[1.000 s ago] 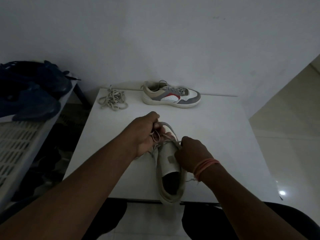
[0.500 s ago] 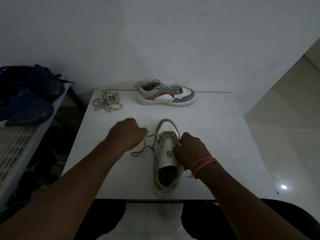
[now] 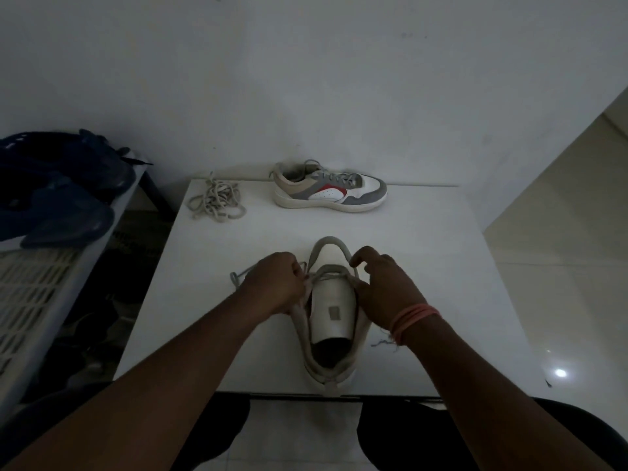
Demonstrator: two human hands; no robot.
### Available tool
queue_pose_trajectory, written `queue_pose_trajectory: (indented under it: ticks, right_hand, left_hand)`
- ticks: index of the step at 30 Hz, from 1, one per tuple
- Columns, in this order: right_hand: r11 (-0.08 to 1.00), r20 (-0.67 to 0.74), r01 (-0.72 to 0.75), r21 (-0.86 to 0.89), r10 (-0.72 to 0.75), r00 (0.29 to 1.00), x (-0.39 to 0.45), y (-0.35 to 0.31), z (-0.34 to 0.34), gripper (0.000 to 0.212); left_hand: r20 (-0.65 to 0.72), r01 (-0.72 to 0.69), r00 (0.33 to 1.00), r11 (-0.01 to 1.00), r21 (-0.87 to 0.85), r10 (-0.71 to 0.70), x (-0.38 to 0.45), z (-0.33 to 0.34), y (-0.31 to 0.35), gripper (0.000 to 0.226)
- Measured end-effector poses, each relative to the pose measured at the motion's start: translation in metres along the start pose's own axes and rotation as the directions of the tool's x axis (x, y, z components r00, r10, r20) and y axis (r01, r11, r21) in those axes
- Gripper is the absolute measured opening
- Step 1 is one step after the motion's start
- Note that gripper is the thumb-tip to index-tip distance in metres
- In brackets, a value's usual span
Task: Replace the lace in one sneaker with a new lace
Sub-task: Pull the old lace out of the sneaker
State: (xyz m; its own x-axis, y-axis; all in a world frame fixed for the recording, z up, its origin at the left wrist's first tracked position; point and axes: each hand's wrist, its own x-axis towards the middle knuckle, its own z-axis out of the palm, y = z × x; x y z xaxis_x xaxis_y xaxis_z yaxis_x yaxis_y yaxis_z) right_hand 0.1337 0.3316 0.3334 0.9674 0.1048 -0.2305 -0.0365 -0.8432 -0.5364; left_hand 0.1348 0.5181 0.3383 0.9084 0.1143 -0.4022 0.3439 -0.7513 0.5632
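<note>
Both hands curl over the sneaker (image 3: 331, 311), left hand (image 3: 277, 283) pinching its lace (image 3: 239, 275).

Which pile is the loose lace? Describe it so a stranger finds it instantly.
Start at the white table and go to its far left corner by the wall. The loose lace lies there in a tangled beige heap, left of the side-on sneaker, threaded through nothing.

A white table (image 3: 424, 232) stands against a plain wall (image 3: 306, 79), beside glossy floor tiles (image 3: 560, 232).
</note>
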Motion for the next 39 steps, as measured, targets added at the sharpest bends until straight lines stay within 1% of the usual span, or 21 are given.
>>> queue_pose_trajectory:
  ticks: [2, 4, 5, 7, 9, 13, 16, 18, 21, 23, 24, 26, 29, 31, 32, 34, 36, 37, 38, 39]
  right_hand:
    - [0.997, 0.059, 0.039, -0.065, -0.035, 0.998, -0.004, -0.003, 0.001, 0.048]
    - [0.975, 0.053, 0.109, -0.193, -0.101, 0.993, -0.008, -0.010, 0.009, 0.050]
    - [0.963, 0.019, 0.140, -0.229, -0.140, 0.990, -0.008, -0.013, 0.013, 0.046]
    - [0.954, -0.051, 0.186, -0.234, -0.203, 0.978, -0.005, -0.017, 0.020, 0.033]
    - [0.949, -0.067, 0.206, -0.240, -0.228, 0.971, 0.000, -0.019, 0.027, 0.026]
    - [0.959, -0.140, 0.187, -0.212, -0.219, 0.966, 0.004, -0.016, 0.034, 0.021]
    - [0.950, -0.121, 0.209, -0.231, -0.241, 0.963, 0.005, -0.015, 0.037, 0.019]
    - [0.946, -0.138, 0.210, -0.248, -0.249, 0.959, 0.005, -0.015, 0.038, 0.018]
    - [0.954, -0.214, 0.104, -0.281, -0.168, 0.962, 0.008, -0.010, 0.027, 0.021]
    - [0.963, -0.252, 0.085, -0.254, -0.151, 0.956, 0.010, -0.008, 0.020, 0.022]
    - [0.964, -0.247, 0.115, -0.242, -0.176, 0.953, 0.009, -0.009, 0.019, 0.021]
    - [0.947, -0.197, 0.168, -0.272, -0.226, 0.954, 0.007, -0.014, 0.024, 0.022]
    - [0.935, -0.149, 0.168, -0.312, -0.223, 0.963, 0.005, -0.021, 0.039, 0.021]
    - [0.937, -0.183, 0.135, -0.323, -0.201, 0.962, 0.007, -0.020, 0.037, 0.024]
    - [0.934, -0.210, 0.086, -0.346, -0.167, 0.963, 0.009, -0.019, 0.031, 0.027]
    - [0.919, -0.289, -0.081, -0.385, -0.037, 0.957, 0.014, -0.010, 0.011, 0.032]
    - [0.904, -0.379, -0.266, -0.334, 0.130, 0.916, 0.016, 0.003, -0.010, 0.034]
    - [0.904, -0.402, -0.312, -0.293, 0.179, 0.898, 0.017, 0.008, -0.016, 0.032]
    - [0.915, -0.398, -0.304, -0.265, 0.184, 0.899, 0.016, 0.010, -0.018, 0.030]
    - [0.939, -0.368, -0.245, -0.240, 0.145, 0.918, 0.015, 0.008, -0.016, 0.028]
  left_hand:
    - [0.010, -0.015, 1.000, 1.000, 0.005, 0.014, -0.001, 0.000, 0.001, 0.007]
    - [-0.029, -0.056, 0.998, 0.997, 0.058, 0.057, -0.003, 0.002, 0.004, 0.006]
    - [-0.046, -0.076, 0.996, 0.993, 0.095, 0.081, -0.004, 0.002, 0.005, 0.006]
    - [-0.063, -0.100, 0.992, 0.986, 0.136, 0.109, -0.007, 0.001, 0.009, 0.008]
    - [-0.060, -0.111, 0.991, 0.984, 0.142, 0.120, -0.008, 0.001, 0.010, 0.014]
    - [-0.039, -0.100, 0.994, 0.989, 0.112, 0.105, -0.008, 0.001, 0.010, 0.014]
    - [-0.033, -0.095, 0.995, 0.993, 0.072, 0.097, -0.006, 0.001, 0.009, 0.012]
    - [-0.023, -0.088, 0.996, 0.995, 0.049, 0.089, -0.006, 0.001, 0.009, 0.013]
    - [-0.019, -0.088, 0.996, 0.996, 0.025, 0.088, -0.006, 0.001, 0.008, 0.012]
    - [-0.014, -0.090, 0.996, 0.996, 0.024, 0.090, -0.005, 0.002, 0.008, 0.011]
    - [-0.010, -0.092, 0.996, 0.995, 0.027, 0.093, -0.005, 0.002, 0.008, 0.012]
    - [-0.005, -0.098, 0.995, 0.995, 0.030, 0.098, -0.004, 0.003, 0.008, 0.013]
    - [-0.013, -0.095, 0.995, 0.995, 0.029, 0.096, -0.004, 0.003, 0.006, 0.013]
    - [-0.006, -0.087, 0.996, 0.996, 0.015, 0.087, -0.003, 0.003, 0.006, 0.014]
    - [-0.004, -0.080, 0.997, 0.997, 0.002, 0.080, -0.003, 0.002, 0.006, 0.014]
    - [0.000, -0.062, 0.998, 0.998, -0.024, 0.062, -0.003, 0.002, 0.007, 0.014]
    - [0.012, -0.048, 0.999, 0.998, -0.036, 0.048, -0.003, 0.002, 0.007, 0.013]
    - [0.014, -0.045, 0.999, 0.998, -0.041, 0.046, -0.002, 0.002, 0.006, 0.011]
    - [0.011, -0.045, 0.999, 0.998, -0.048, 0.045, -0.001, 0.003, 0.005, 0.010]
    - [0.009, -0.046, 0.999, 0.998, -0.051, 0.046, -0.001, 0.004, 0.005, 0.008]
